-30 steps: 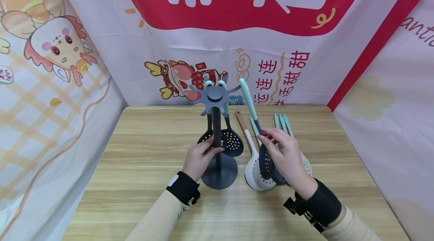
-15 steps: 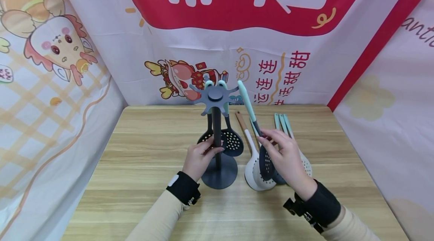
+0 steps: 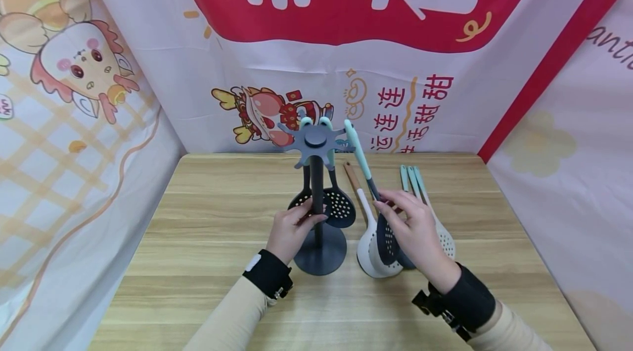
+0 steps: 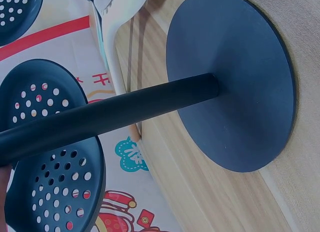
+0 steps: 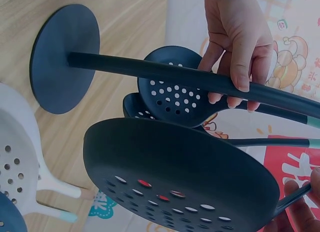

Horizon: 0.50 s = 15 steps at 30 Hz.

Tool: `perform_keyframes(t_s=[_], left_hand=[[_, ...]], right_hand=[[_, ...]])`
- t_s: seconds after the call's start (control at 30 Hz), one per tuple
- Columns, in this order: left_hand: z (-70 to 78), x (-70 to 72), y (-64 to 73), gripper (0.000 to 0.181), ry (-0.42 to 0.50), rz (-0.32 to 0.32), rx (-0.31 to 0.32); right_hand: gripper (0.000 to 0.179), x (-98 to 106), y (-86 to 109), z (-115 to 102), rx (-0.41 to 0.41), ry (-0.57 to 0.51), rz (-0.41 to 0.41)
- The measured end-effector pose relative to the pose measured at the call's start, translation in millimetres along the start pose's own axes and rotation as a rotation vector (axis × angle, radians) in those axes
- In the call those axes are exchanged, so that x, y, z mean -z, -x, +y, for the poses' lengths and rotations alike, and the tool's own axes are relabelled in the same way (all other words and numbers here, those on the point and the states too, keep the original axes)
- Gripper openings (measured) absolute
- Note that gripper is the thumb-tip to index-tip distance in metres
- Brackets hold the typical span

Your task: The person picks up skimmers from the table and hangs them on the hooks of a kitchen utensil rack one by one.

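Observation:
In the head view, my left hand (image 3: 290, 234) grips the pole of a dark grey utensil stand (image 3: 332, 257), which has a star-shaped hook top and a round base. Two black skimmers hang from its far side; one skimmer (image 3: 340, 209) shows right of the pole, the other is partly behind my hand. My right hand (image 3: 417, 227) pinches the lower handle of a third black skimmer (image 3: 387, 241). Its mint grip tilts up leftward, with the tip close to the right hooks; whether they touch cannot be told. The right wrist view shows this skimmer's perforated bowl (image 5: 170, 167) up close.
Right of the stand lie a white ladle-like utensil (image 3: 367, 255) with a brown handle tip, a white slotted utensil (image 3: 447, 242) and several mint handles (image 3: 411, 177), partly under my right hand. A printed cloth (image 3: 277, 60) hangs behind the wooden table (image 3: 212, 263).
The held skimmer's mint tip has shifted slightly left and down towards the stand's hooks, and my right hand has moved a little with it. My left hand stays on the pole.

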<state>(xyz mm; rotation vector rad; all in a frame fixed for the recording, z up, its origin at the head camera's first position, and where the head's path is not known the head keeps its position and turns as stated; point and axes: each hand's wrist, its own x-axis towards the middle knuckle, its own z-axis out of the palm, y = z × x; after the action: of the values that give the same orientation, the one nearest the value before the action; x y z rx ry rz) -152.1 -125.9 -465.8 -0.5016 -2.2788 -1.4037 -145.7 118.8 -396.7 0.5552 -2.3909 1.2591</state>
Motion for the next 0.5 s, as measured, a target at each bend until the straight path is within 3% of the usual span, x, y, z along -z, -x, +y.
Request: perform_keyframes(t_s=[0.5], left_hand=[[0.1,-0.2,0.3,0.031,-0.001,-0.001,0.000]], right_hand=[[0.022,-5.4,2.0,-1.5,0.069,-0.012,0.005]])
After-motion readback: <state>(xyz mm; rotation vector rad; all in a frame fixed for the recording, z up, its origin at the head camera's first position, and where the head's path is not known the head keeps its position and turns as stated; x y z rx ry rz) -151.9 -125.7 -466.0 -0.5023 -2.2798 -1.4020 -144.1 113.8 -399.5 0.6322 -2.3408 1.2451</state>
